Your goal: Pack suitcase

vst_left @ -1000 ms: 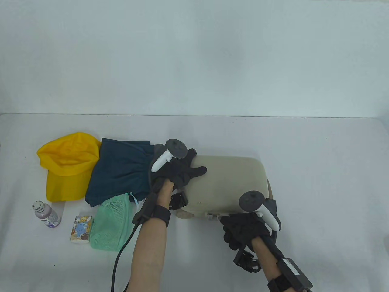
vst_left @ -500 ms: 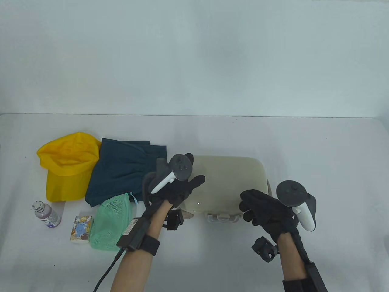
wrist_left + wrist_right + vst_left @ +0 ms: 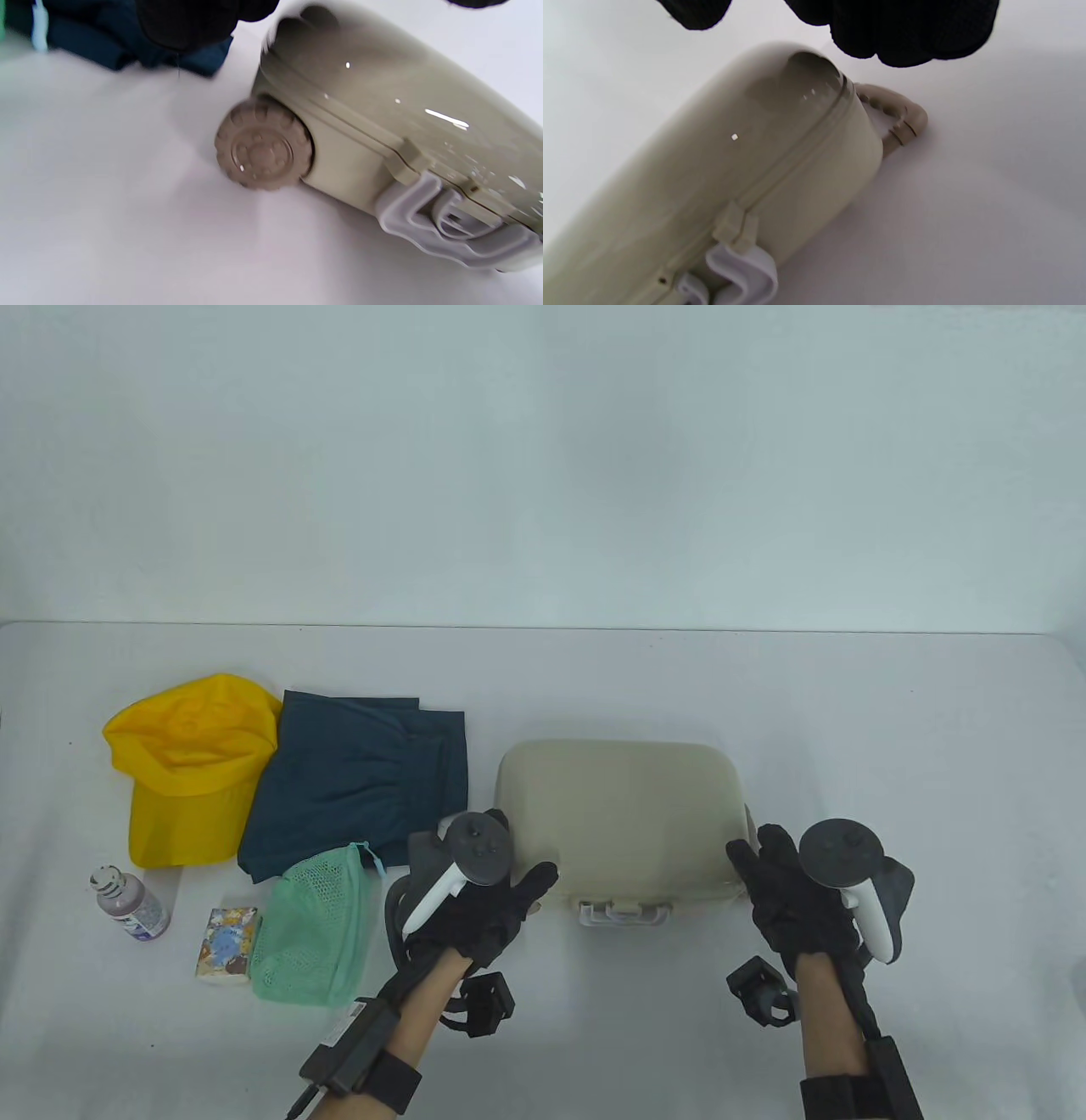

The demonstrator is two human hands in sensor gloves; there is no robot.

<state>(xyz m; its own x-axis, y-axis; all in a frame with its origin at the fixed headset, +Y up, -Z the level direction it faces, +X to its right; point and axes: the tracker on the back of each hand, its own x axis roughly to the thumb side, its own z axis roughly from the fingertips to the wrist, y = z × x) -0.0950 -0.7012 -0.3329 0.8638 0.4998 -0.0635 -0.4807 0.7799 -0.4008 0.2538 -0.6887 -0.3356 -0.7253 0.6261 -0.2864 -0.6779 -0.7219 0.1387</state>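
A beige hard-shell suitcase (image 3: 619, 819) lies flat and closed on the table, its white latch (image 3: 622, 912) facing me. It also shows in the left wrist view (image 3: 382, 110) with a wheel (image 3: 261, 146), and in the right wrist view (image 3: 721, 169) with its side handle (image 3: 903, 120). My left hand (image 3: 496, 903) hovers at the suitcase's near left corner, fingers spread, holding nothing. My right hand (image 3: 785, 891) hovers at the near right corner, fingers extended, empty. A yellow cap (image 3: 191, 768), folded dark teal shorts (image 3: 356, 780) and a green mesh pouch (image 3: 314, 929) lie to the left.
A small clear bottle (image 3: 127, 903) and a colourful tissue pack (image 3: 226, 942) lie at the front left. The table's far edge (image 3: 543, 626) meets a plain white wall. Cables trail from both wrists toward the bottom edge.
Both hands have drawn back toward me. The left hand came off the suitcase lid to its near left corner; the right hand moved from the latch out to the near right corner.
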